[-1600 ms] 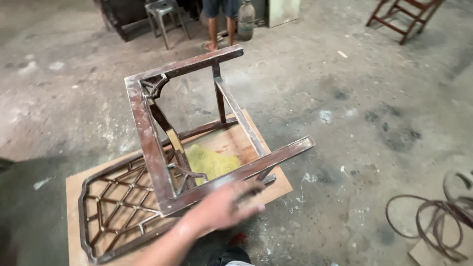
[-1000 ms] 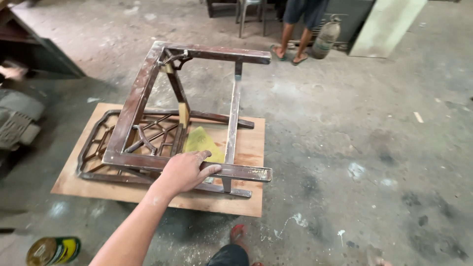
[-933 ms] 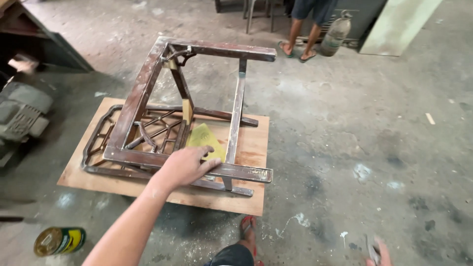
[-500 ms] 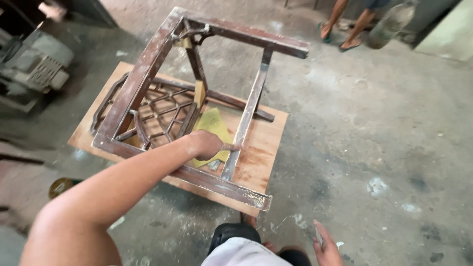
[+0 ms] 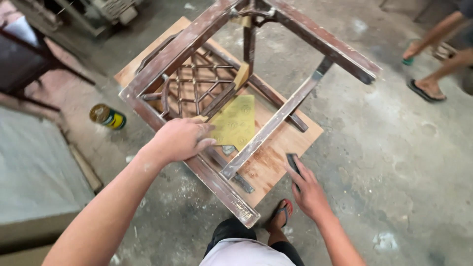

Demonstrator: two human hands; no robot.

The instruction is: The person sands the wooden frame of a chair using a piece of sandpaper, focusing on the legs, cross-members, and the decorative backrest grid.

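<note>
Chair frame (image 5: 256,74), worn brown wood, is laid tilted on a plywood board (image 5: 276,157) on the concrete floor (image 5: 394,148). Its lower rail is gripped by the left hand (image 5: 180,139). A yellow sandpaper sheet (image 5: 235,123) lies inside. A small dark block (image 5: 294,165) is clasped by the right hand (image 5: 309,189).

The chair frame (image 5: 197,44) is dark reddish-brown, worn pale along its edges, with lattice backing; the sandpaper sheet (image 5: 235,122) is mustard yellow; the plywood board (image 5: 281,148) is orange-tan; the tin (image 5: 107,116) is yellow and green.
</note>
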